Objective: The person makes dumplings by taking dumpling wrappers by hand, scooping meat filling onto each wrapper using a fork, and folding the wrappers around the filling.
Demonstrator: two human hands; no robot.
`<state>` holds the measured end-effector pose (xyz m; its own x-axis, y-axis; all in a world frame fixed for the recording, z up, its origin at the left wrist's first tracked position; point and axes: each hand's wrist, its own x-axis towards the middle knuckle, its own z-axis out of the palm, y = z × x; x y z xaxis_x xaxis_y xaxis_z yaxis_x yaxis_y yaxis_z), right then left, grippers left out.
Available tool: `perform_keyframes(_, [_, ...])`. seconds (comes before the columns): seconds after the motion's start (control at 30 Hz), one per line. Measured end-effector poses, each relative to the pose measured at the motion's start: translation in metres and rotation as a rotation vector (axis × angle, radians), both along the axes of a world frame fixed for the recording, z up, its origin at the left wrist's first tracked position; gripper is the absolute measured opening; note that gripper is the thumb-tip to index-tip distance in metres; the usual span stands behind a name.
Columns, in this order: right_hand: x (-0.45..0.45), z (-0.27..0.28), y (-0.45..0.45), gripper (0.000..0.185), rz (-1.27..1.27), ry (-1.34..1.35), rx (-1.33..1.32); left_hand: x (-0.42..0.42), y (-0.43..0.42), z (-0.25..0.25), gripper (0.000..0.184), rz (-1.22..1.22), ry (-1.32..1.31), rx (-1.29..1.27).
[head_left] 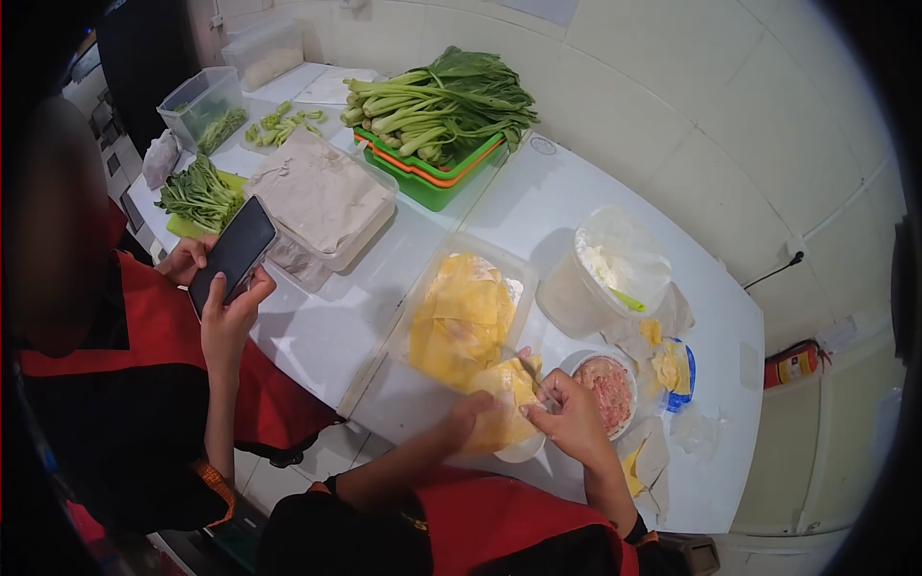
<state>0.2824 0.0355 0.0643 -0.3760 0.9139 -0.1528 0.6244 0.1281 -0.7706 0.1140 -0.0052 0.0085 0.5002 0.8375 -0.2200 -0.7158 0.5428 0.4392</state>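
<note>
My left hand [469, 415] holds a thin yellow dough wrapper [499, 427] by its left side, its fingers partly hidden behind the sheet. Fingers bent in a pinch, my right hand [569, 411] grips a thin metal utensil [528, 369] over the wrapper's right side; its exact kind is unclear. Just beyond the wrapper, a clear plastic tub [526, 278] holds a stack of yellow wrappers [466, 312]. Close by my right hand stands a white bowl [633, 403] with pink minced meat [605, 384] in it.
At left, another person's hands [226, 307] hold a phone [233, 254]. Leafy greens [451, 101] fill green and orange baskets [432, 187]. A cloth-covered container [370, 216] stands left of them. Right are a white bucket [567, 298], a blue-rimmed dish [684, 389] and a plastic bag [696, 432].
</note>
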Motion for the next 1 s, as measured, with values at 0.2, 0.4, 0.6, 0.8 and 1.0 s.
perform_keyframes(0.2, [-0.011, -0.003, -0.003, 0.023, -0.041, 0.027, 0.138, 0.003, -0.003, -0.003, 0.065, 0.044, 0.011, 0.057])
perform_keyframes(0.4, [-0.008, 0.002, -0.010, 0.021, -0.081, -0.018, 0.090, 0.007, -0.008, 0.006, 0.060, 0.170, 0.048, -0.015])
perform_keyframes(0.6, [0.000, 0.002, -0.007, 0.020, -0.028, 0.027, -0.102, 0.001, -0.013, -0.020, 0.047, 0.060, 0.183, -0.108])
perform_keyframes(0.8, [0.002, -0.013, -0.011, 0.014, -0.081, 0.249, -0.017, 0.001, -0.010, -0.019, 0.050, 0.202, 0.169, -0.020])
perform_keyframes(1.0, [0.013, 0.004, -0.012, 0.009, -0.095, 0.234, 0.074, -0.003, 0.002, 0.004, 0.064, 0.158, -0.590, 0.122])
